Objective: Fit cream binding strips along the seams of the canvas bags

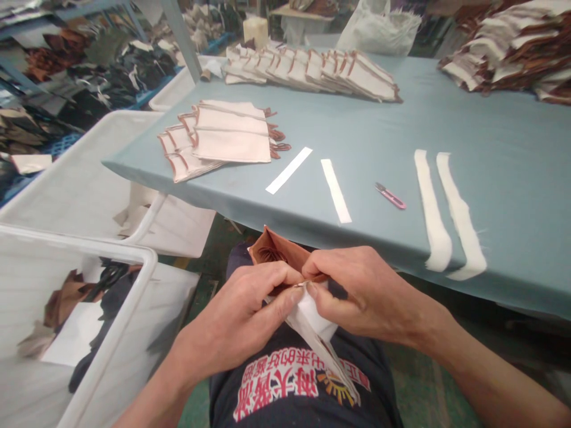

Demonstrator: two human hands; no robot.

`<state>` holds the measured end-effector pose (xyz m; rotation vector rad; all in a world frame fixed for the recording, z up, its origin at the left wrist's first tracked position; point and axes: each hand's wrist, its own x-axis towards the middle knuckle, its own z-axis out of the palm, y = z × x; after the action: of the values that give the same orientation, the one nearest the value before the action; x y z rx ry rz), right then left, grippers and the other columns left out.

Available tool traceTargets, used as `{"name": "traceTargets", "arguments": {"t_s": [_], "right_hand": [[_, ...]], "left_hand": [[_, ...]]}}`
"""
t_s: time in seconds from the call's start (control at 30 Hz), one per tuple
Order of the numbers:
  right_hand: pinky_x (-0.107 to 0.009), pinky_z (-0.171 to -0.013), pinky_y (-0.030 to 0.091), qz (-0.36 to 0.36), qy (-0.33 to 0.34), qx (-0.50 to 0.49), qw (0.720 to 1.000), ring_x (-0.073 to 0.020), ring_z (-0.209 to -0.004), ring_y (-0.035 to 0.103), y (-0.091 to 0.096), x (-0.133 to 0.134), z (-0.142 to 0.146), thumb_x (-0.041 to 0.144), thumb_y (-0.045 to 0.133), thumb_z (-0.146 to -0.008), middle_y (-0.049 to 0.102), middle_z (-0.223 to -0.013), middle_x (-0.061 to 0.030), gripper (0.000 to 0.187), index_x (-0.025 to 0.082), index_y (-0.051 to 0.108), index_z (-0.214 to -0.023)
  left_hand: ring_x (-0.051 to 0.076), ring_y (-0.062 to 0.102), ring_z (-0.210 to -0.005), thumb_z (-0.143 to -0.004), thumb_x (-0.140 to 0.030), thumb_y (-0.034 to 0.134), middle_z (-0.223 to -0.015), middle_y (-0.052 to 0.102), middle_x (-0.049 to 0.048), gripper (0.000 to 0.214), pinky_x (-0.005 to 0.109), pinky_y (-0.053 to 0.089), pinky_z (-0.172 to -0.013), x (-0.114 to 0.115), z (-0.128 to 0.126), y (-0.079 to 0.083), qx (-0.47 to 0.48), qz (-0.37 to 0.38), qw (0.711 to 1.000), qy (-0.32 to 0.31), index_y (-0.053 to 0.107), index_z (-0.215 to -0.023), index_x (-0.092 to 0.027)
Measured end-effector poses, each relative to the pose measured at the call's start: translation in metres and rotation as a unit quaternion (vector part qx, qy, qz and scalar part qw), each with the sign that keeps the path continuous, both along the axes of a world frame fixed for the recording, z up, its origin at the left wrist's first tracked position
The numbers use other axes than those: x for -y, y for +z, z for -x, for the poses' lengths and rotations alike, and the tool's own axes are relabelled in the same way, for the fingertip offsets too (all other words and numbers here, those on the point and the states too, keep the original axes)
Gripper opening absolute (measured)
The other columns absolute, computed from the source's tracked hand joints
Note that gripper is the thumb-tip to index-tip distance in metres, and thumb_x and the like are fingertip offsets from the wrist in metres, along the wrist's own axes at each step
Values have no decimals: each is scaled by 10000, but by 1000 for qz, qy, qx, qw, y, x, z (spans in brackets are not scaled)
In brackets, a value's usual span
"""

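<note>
Above my lap, my left hand [263,306] and my right hand [361,291] pinch a brown and white fabric piece [292,248] between thumbs and fingers. The fingertips of both hands nearly meet at one edge of it. Its brown side stands folded up behind my hands, and a white part [314,315] hangs below them over the dark apron [307,380]. What lies right between the fingertips is too small to make out. On the blue-green table [357,125] ahead lie two short white strips [289,170] and a pair of pink thread snips [391,196].
Cream panels with brown edges [232,139] lie stacked at the table's left, with a fanned row [307,68] behind. Two frayed white strips [430,211] reach the front edge at right. A brown and cream heap [517,53] is at the back right. White bins [147,261] stand left.
</note>
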<state>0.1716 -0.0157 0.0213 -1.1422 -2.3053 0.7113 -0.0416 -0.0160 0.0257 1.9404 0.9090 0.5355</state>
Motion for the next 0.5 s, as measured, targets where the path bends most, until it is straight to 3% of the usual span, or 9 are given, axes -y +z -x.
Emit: {"name": "traceTargets", "arguments": {"t_s": [0.1,0.17,0.33,0.5], "right_hand": [[-299,-603,317,-71,-25,45,996,-150,-617,585,-6,1,1,104,475,-854,696,-718,-38,205,149,668,-804],[-305,-605,318,-78,-34,51,995,-159,-628,602,-6,0,2,109,453,-878,711,-740,-56,232,139,677,-830],[-259,-578,311,48,-31,0,998,-108,-550,488,11,-8,3,138,527,-813,611,-642,23,124,171,627,-747],[-236,-535,265,129,-27,-53,990,-79,-513,396,21,-19,6,115,544,-762,470,-557,64,131,174,571,-648]], "left_hand": [[114,657,-839,-1038,-170,514,-904,719,-15,161,209,445,-780,1,-2,-3,-28,-51,998,8,655,-962,-183],[114,663,-829,-1024,-149,527,-907,725,-11,152,208,448,-761,0,-3,-4,-30,-67,997,19,660,-957,-179],[83,653,-720,-972,-102,592,-838,731,-46,134,181,446,-676,-4,-4,0,-5,-86,995,49,684,-929,-189],[81,637,-708,-961,-83,611,-844,720,-43,123,185,458,-689,-9,-1,8,-14,-181,982,55,663,-969,-195]]}}
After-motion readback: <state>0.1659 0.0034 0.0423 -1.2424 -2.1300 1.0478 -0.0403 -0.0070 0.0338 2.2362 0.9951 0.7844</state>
